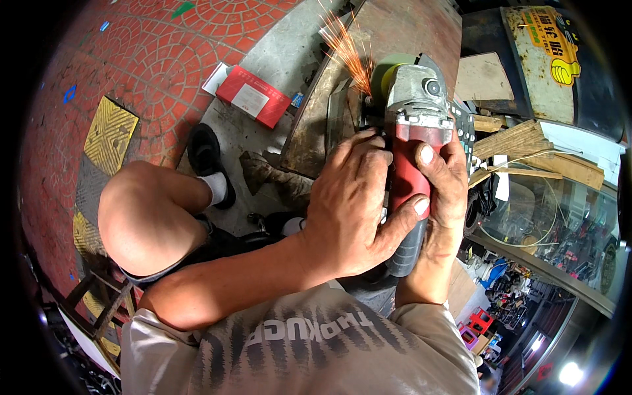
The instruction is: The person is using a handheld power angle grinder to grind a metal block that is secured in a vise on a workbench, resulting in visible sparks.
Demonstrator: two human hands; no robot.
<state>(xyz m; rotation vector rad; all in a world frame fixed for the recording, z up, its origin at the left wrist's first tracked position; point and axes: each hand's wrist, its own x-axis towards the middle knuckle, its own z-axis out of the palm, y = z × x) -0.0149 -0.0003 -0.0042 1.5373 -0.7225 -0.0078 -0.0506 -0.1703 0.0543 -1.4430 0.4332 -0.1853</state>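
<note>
A red angle grinder (pixel 409 161) with a grey metal head and black rear handle is before me. My right hand (pixel 444 181) wraps its right side, thumb on top of the red body. My left hand (pixel 352 201) closes on its left side, thumb pressed on the housing; its curled fingertips lie beside a small dark piece (pixel 367 108) that I cannot make out fully. The yellowish-green disc (pixel 388 76) meets that piece, and orange sparks (pixel 352 56) fly up and left from there. The grinder and my hands hide most of the work spot.
A worn metal-topped surface (pixel 415 26) lies beyond the grinder. On the ground at left is a red box (pixel 253 95). Wooden strips (pixel 520 141) and a glass-topped case (pixel 526 210) stand at right. My knee (pixel 148 217) is at left; a wooden stool (pixel 108 299) is behind it.
</note>
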